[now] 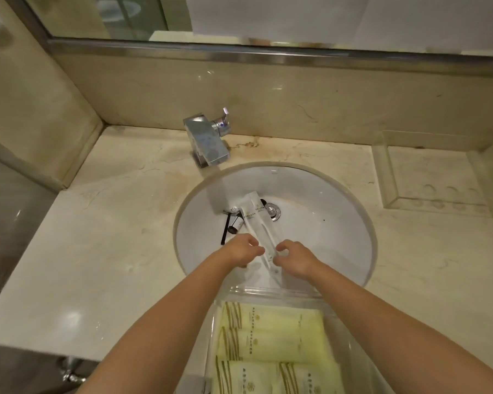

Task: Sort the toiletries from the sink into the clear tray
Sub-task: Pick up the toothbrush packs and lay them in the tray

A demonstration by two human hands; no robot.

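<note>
Long white wrapped packets point(257, 223) lie in the round white sink point(325, 237), running from near the drain point(272, 211) toward me. My left hand point(244, 249) pinches their near end from the left, and my right hand point(295, 258) pinches it from the right. A black razor point(227, 223) and a small dark-capped item point(234, 227) lie in the basin to the left of the packets. The clear tray point(333, 317) sits at the counter's near edge below the sink and holds several pale yellow-green sachets point(271, 336).
A chrome faucet point(208, 140) stands behind the sink. A second clear tray point(433, 177) rests on the marble counter at the back right. A mirror runs along the wall above. The counter drops off on the left side.
</note>
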